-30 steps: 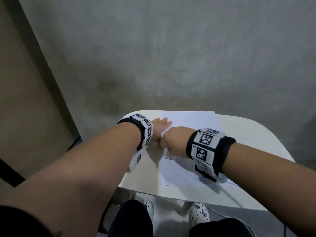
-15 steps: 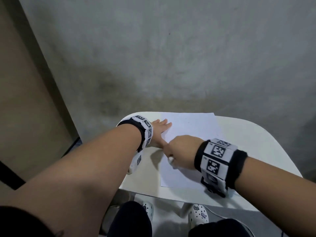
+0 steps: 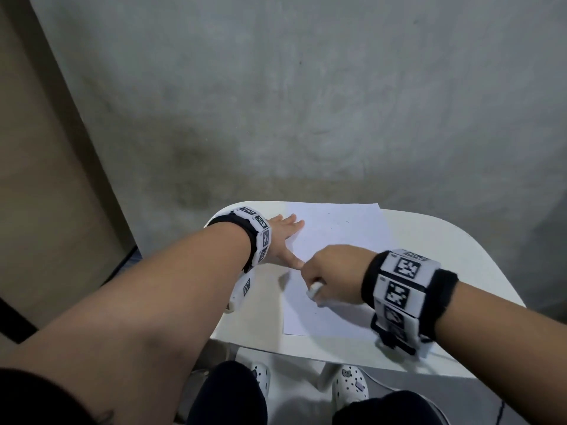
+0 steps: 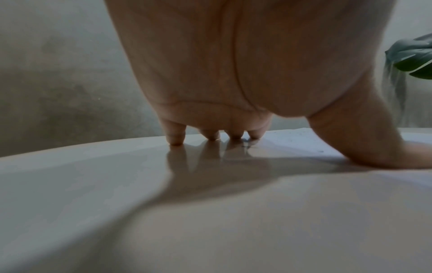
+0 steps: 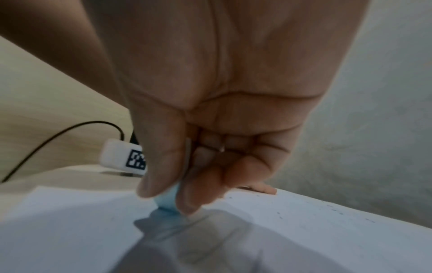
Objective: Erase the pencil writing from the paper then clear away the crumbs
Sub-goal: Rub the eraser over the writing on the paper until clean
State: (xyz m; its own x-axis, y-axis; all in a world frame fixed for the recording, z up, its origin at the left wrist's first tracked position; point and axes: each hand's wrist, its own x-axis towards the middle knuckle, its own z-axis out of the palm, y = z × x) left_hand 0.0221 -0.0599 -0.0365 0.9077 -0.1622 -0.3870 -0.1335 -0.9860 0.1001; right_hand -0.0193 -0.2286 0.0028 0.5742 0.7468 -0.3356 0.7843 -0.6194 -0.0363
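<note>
Shift: I see my right hand (image 3: 334, 273) has slid toward six o'clock down the paper (image 3: 340, 237) since a second ago, from beside the left fingertips to the sheet's middle; my left hand (image 3: 283, 237) has stayed put.
Right grip: clenched on the eraser (image 5: 167, 201), thumb and forefinger pinching it, its pale blue tip pressed on the sheet; in the head view a white end pokes out of the fist at seven o'clock.
Left grip: released, fingers straight and spread, tips pressing the paper's nine o'clock edge and the bench (image 3: 454, 265) beside it, thumb laid out toward the right hand.
Paper: lies flat on the bench, its far edge near the bench's twelve o'clock rim.
Progress: I judge the rubbing to be well under way. I can make out no clear pencil lines left, though the pictures are too soft to be sure.
Left to do: dark crumbs (image 5: 336, 210) are scattered over the far part of the sheet, toward one o'clock in the right wrist view, so the clearing step is not yet started.
Writing: nothing readable on the paper or eraser; the wrist bands (image 3: 402, 280) carry only black-and-white square code markers.
Other: a green leaf (image 4: 413, 62) shows at three o'clock in the left wrist view.
</note>
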